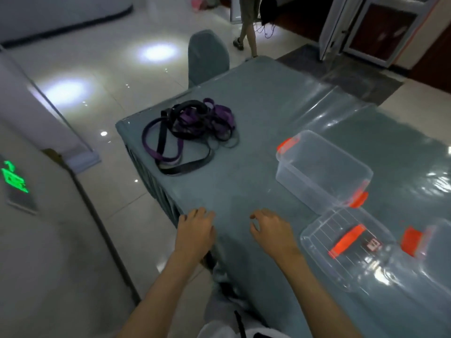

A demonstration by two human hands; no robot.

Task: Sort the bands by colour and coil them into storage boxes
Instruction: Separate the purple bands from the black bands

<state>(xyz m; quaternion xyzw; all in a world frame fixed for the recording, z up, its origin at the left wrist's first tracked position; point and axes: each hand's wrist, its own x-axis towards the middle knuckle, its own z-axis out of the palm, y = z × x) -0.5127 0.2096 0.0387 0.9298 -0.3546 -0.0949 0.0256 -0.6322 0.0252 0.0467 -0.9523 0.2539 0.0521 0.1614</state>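
A tangled heap of black and purple bands (192, 132) lies near the table's far left corner. A clear storage box (322, 170) with orange clips stands open to the right of it. Its clear lid (346, 242) with an orange handle lies closer to me, and part of a second clear box (429, 242) shows at the right edge. My left hand (195, 230) hovers at the table's near left edge, fingers relaxed, holding nothing. My right hand (271, 230) hovers beside it over the cloth, fingers loosely curled and empty.
The table (256, 191) has a grey-green cloth under clear plastic sheeting. A grey chair (207, 54) stands at the far end. A person's legs (246, 32) are visible beyond it on the glossy tiled floor. A wall with a green sign (14, 179) is to my left.
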